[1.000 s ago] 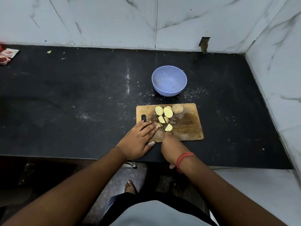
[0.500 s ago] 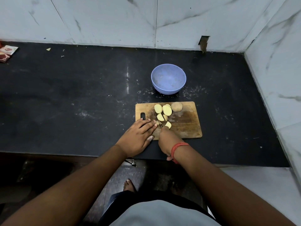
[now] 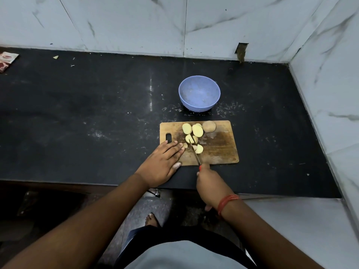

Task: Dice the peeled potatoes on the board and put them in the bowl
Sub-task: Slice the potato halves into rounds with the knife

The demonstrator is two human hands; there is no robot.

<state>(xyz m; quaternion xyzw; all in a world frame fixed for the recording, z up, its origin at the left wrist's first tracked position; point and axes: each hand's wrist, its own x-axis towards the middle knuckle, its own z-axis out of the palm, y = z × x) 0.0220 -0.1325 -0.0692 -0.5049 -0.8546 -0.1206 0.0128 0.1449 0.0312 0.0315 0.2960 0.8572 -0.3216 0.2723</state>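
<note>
On the black surface (image 3: pixel 77 117), seen from the head camera, a wooden cutting board (image 3: pixel 219 150) lies near the front edge, with a handle slot at its left end. Several pale yellow potato slices (image 3: pixel 197 130) cluster on the board's upper left part, and one whole potato (image 3: pixel 209 126) sits just beside them at the board's far edge. Another cut piece (image 3: pixel 199 148) lies closer to the person, touching the knife blade (image 3: pixel 194 153).

Beyond the board, a blue bowl (image 3: pixel 199 95) stands upright on the surface, apart from the board; no potato shows inside it.

At the board's near left corner the left hand (image 3: pixel 162 164) lies flat with straight fingers, its fingertips resting by a small potato bit just left of the blade. At the board's near edge the right hand (image 3: pixel 210 184) is curled round the knife's handle, of which only a red tip shows, and the blade angles up and left among the cut pieces. An orange-red band (image 3: pixel 226 203) circles the right wrist.

Far left on the surface lies a red and white packet (image 3: pixel 6 61), cut off by the frame edge. White marble-patterned wall tiles (image 3: pixel 136 26) rise behind and to the right of the surface. Below the hands, a bare foot (image 3: pixel 152 220) shows on the floor.
</note>
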